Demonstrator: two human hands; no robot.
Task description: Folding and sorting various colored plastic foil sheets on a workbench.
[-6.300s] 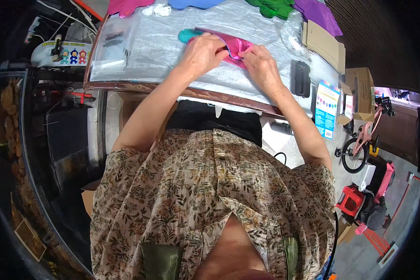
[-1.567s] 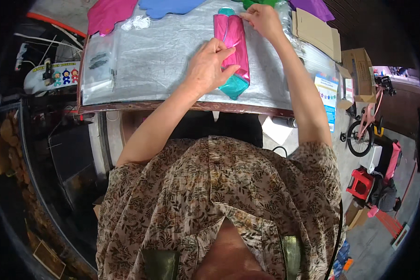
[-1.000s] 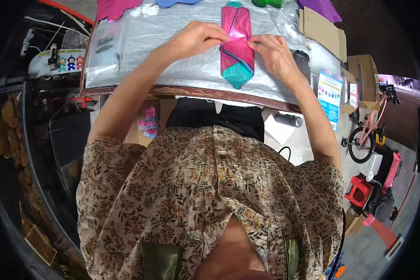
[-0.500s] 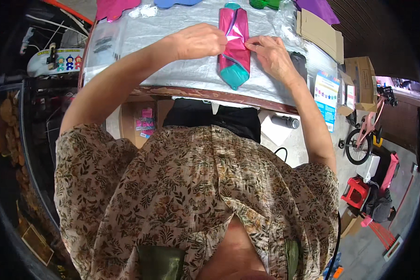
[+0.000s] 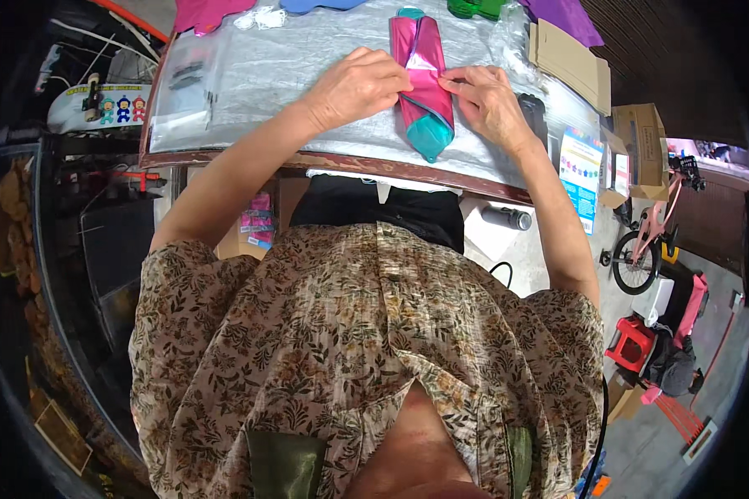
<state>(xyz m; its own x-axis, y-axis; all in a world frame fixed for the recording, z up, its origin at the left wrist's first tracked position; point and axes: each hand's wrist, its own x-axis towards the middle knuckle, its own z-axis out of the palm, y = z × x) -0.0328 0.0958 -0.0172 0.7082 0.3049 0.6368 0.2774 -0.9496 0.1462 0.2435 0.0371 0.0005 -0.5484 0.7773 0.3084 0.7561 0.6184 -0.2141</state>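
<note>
The pink and teal foil bundle (image 5: 433,58) lies on the silver-covered bench (image 5: 283,108), right between the two hands. The left hand's (image 5: 362,87) grip is narrow, its fingertips closed on the bundle's left edge at about mid-length; how its thumb sits is hard to make out. The right hand (image 5: 489,101) has an equally narrow grip — thumb and forefinger pinching the edge just opposite.

In the last half-second the left hand has come off its raised, bunched pose and sits flatter, fingers laid toward the foil. The bundle has turned slightly too: its near teal end (image 5: 429,135), below both grips, has swung a little to the right, while the far teal end (image 5: 410,13), above them, has barely shifted. A second or so earlier, the right hand was up by that far end; now both grips work at the waist. This seems to mean the folded layers are being held in at the middle, with both ends unheld.

Right of the right grip are a black item (image 5: 533,116) and, farther up, cardboard sheets (image 5: 567,62) and crumpled clear plastic (image 5: 512,41). Well left of the left grip lies a clear sleeve (image 5: 187,96) — these remain apart from the bundle.
</note>
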